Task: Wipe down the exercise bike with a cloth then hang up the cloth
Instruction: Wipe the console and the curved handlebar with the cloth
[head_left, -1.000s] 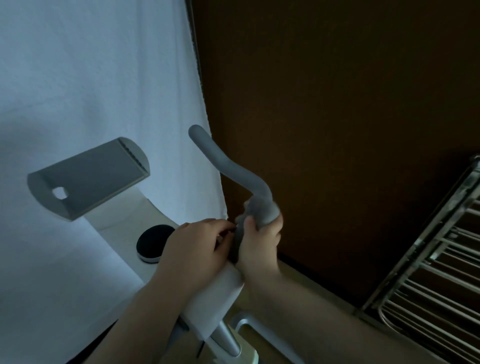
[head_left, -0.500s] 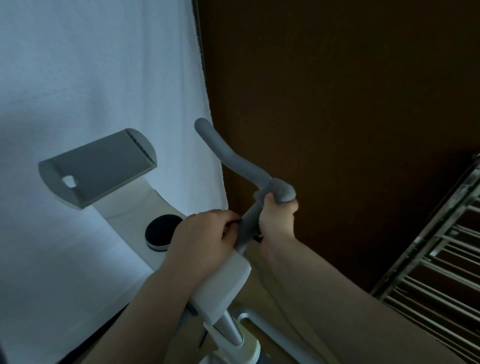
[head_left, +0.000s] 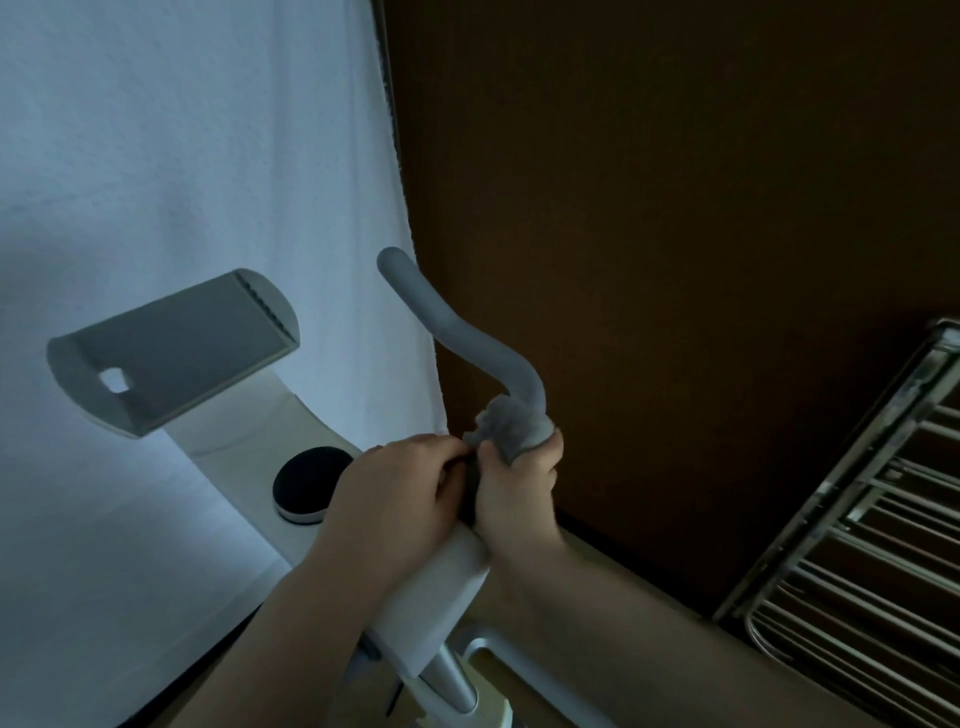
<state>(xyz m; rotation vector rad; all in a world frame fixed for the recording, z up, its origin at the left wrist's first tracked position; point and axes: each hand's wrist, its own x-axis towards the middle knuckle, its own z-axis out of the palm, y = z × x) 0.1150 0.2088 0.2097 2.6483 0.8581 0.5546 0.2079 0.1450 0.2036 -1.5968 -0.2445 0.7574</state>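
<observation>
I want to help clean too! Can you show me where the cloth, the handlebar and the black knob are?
cloth (head_left: 511, 422), head view, on the bunched grey fabric above the right hand.
handlebar (head_left: 457, 332), head view, on the bare curved grey bar.
black knob (head_left: 306, 480), head view, on its dark round top.

Two bare forearms enter from the bottom edge of the head view, each ending in a bare hand. The left hand (head_left: 392, 499) and the right hand (head_left: 519, 486) wear no gloves, rings, watch or bracelet. No sleeve shows on either forearm up to the frame edge. The fingernails look short and unpainted, though the dim light blurs fine detail.
</observation>
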